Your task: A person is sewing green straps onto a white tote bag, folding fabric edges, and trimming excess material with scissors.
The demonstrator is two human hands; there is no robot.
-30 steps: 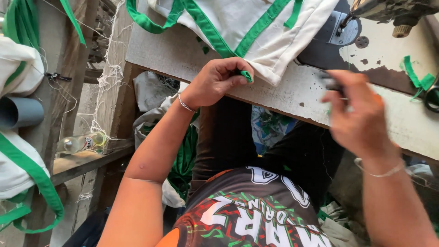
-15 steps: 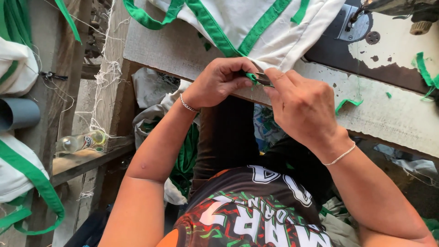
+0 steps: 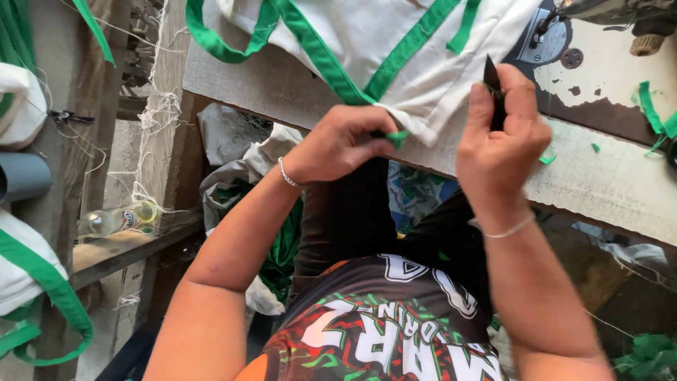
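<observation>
A white cloth bag (image 3: pixel 395 42) with green binding tape (image 3: pixel 317 53) lies on the worn wooden sewing table (image 3: pixel 613 183). My left hand (image 3: pixel 342 141) pinches the bag's lower corner at the table's front edge, where a short green tape end (image 3: pixel 398 137) sticks out. My right hand (image 3: pixel 497 137) is closed around a dark pair of small scissors (image 3: pixel 491 76), blades pointing up, just right of that corner and apart from the cloth.
A sewing machine's base plate (image 3: pixel 557 39) sits at the back right. Green tape scraps (image 3: pixel 652 109) lie on the table. Finished white and green bags (image 3: pixel 28 282) hang at the left. A glass bottle (image 3: pixel 116 219) rests on a low wooden ledge.
My right hand came in to the bag's corner with the scissors, then lifted away to the right. The left hand kept its hold on the corner.
</observation>
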